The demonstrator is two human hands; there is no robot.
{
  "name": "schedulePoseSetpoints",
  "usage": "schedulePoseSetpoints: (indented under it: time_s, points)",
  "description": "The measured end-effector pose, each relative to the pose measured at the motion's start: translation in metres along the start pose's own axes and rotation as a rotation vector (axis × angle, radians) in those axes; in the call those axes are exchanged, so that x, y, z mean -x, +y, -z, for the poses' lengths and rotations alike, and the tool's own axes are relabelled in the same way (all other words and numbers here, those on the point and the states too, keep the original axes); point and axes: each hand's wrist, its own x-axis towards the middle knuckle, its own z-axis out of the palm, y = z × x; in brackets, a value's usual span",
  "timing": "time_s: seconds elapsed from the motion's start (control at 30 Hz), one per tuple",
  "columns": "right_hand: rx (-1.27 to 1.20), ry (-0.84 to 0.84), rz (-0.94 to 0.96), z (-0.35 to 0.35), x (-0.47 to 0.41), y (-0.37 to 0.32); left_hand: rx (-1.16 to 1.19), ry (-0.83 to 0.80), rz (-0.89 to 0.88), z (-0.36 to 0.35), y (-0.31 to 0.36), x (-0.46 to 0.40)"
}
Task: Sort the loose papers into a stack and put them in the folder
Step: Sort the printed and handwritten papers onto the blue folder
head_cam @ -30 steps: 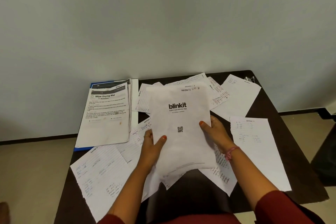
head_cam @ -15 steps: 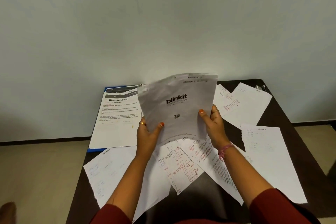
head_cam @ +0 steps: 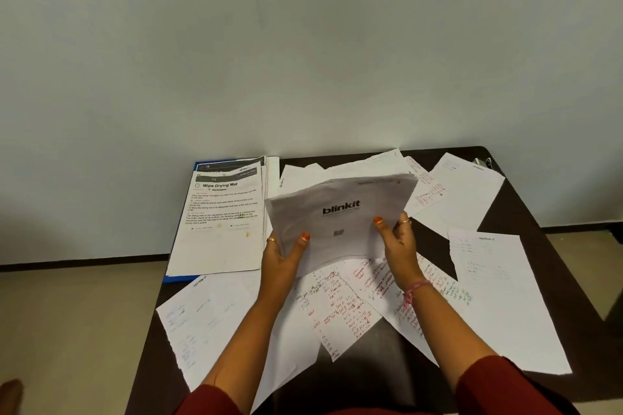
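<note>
**Gathered sheaf held in the air, loose sheets lying under it**

Both hands hold a sheaf of papers [head_cam: 340,216], topped by a sheet printed "blinkit", raised and tilted above the bench [head_cam: 526,212]. The left hand [head_cam: 283,254] grips the lower left edge, thumb on the front and fingers curled behind; the right hand [head_cam: 397,239] pinches the lower right edge the same way. The sheaf's top edge looks uneven, with sheets fanning behind the front one.

Likely trouble, as I judge it: the grip sits only at the bottom corners, so the unsupported top could flop over or an inner sheet could slide out and fall among the handwritten sheets [head_cam: 340,303] directly below the hands. Tapping the sheaf square on those sheets could crumple or drag them. A large sheet [head_cam: 502,300] to the right of the right hand and another sheet [head_cam: 209,320] below and left of the left hand overhang or near the bench edge, and a passing sleeve could knock them to the floor.

The blue folder [head_cam: 178,278] lies just left of the left hand, a printed stack [head_cam: 222,222] headed "Wipe Drying Mat" covering it.

The bench is dark and smooth, pushed against a plain pale wall [head_cam: 303,44] with dark skirting; beige floor [head_cam: 77,330] shows at left.
</note>
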Motion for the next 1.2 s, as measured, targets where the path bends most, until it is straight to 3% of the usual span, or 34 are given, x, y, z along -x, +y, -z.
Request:
schedulePoseSetpoints:
  time_s: [0.43,0.77,1.0,1.2]
  points:
    - [0.053,-0.020,0.009,0.000,0.001,0.016,-0.054,-0.035,0.079,0.001,-0.020,0.001]
    - [0.225,-0.111,-0.014,0.003,-0.005,0.028,-0.167,-0.088,0.168,0.002,-0.038,0.000]
    - [0.311,-0.001,-0.007,0.005,-0.013,0.033,-0.253,-0.157,0.170,0.009,-0.055,0.000]
    - [0.359,0.002,0.023,-0.002,-0.022,0.022,-0.169,-0.137,0.147,0.024,-0.055,-0.007]
